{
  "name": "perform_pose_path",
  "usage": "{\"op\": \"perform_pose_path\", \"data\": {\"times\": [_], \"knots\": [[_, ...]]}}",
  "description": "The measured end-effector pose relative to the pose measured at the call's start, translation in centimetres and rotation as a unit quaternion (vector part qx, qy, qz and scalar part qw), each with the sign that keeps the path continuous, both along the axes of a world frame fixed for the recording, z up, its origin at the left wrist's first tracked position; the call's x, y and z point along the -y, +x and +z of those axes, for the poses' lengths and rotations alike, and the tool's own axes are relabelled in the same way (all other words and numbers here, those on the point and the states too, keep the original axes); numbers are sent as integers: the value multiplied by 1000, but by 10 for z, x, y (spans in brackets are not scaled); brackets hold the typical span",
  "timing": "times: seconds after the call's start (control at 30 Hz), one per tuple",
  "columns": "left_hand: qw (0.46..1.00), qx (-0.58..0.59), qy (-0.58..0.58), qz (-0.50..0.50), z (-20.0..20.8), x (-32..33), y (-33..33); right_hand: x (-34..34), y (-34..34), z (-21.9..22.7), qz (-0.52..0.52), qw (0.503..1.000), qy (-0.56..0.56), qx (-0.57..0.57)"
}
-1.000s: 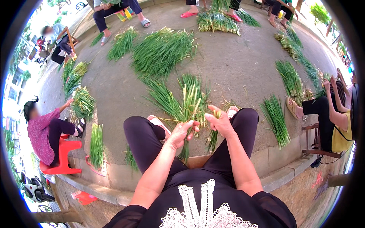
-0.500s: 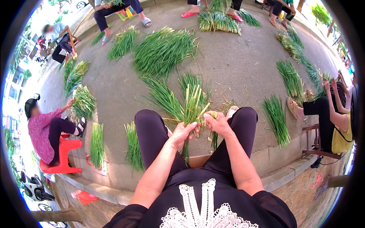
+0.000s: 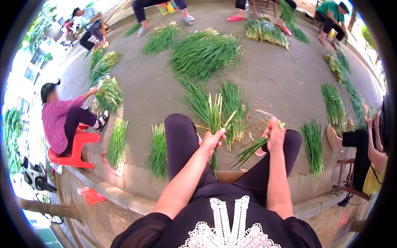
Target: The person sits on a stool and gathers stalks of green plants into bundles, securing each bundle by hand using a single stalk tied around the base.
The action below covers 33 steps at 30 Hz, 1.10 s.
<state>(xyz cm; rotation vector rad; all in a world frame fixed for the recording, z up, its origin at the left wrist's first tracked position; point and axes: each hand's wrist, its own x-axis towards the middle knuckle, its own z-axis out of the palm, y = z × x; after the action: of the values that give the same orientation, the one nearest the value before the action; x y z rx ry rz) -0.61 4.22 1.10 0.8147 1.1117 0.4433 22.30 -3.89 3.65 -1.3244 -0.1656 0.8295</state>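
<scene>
Hands apart now — half a second back they met over one bunch. Left hand point(image 3: 211, 139) closed round upright bundle of green onion stalks point(image 3: 216, 113), held above knees. Right hand point(image 3: 276, 134) gripping separate few stalks point(image 3: 250, 151), tips drooping toward lap. Stalks look light, limp, easily bruised — best taken near firm cut ends. Sorted bunch point(image 3: 159, 149) lies beside left leg.

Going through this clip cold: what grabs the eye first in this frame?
The big loose heap of green stalks spread on the concrete at top centre, with smaller bundles fanned around it. In the foreground, the left hand grips an upright bunch of stalks while the right hand holds a smaller sprig pointing down-left. At left, a person in a purple top sits on a red stool.
</scene>
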Motion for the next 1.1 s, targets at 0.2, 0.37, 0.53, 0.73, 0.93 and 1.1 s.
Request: {"op": "perform_pose_path", "data": {"times": [0.2,0.37,0.53,0.73,0.93,1.1], "knots": [[999,12,-2,45,-14,-2,-3,7,41,12,-122,987,98,-22],[1000,27,11,-7,2,4,4,3,41,39,-142,983,84,79],[994,83,-11,-63,15,8,1,2,-10,28,-1,995,-45,91],[976,187,-35,-103,26,29,4,15,-60,10,139,989,-40,41],[975,189,-28,-111,31,38,2,16,-78,40,268,940,1,212],[978,177,30,-109,20,40,-3,4,-84,40,346,885,-21,312]]}}
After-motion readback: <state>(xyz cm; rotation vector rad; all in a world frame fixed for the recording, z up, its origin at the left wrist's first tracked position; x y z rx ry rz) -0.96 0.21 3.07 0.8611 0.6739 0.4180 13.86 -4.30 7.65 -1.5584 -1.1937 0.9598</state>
